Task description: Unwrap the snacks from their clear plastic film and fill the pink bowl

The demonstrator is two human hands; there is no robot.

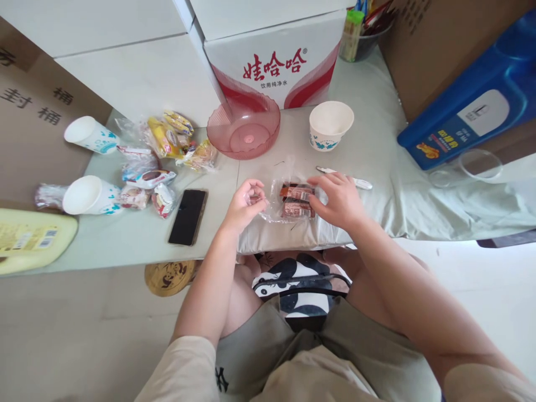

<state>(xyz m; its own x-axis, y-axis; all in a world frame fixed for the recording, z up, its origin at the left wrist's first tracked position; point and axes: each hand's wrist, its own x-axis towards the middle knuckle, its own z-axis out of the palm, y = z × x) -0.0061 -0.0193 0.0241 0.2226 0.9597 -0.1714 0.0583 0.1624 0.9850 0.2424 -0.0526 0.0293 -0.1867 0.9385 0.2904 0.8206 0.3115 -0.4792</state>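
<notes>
Small red-brown snack packets [298, 201] lie in a clear plastic bag [274, 211] near the table's front edge. My left hand [246, 205] is closed, with its fingertips gripping the left end of that bag. From the right, my right hand [340, 200] reaches over the packets' edge. Its thumb and fingers are apart, the tips touching or just above the packets. Behind this hand lies a white-handled knife [362, 183], partly covered by the fingers. A pink translucent bowl [220, 142] and a white paper bowl [329, 133] with blue leaves stand farther back.
At left are a black phone [188, 218], several wrapped snacks [165, 139], and paper cups [86, 195]. A blue bottle [464, 111] and a clear plastic cup [481, 166] are at right. Boxes [274, 61] line the back. A round panda-printed stool [170, 278] stands below the table.
</notes>
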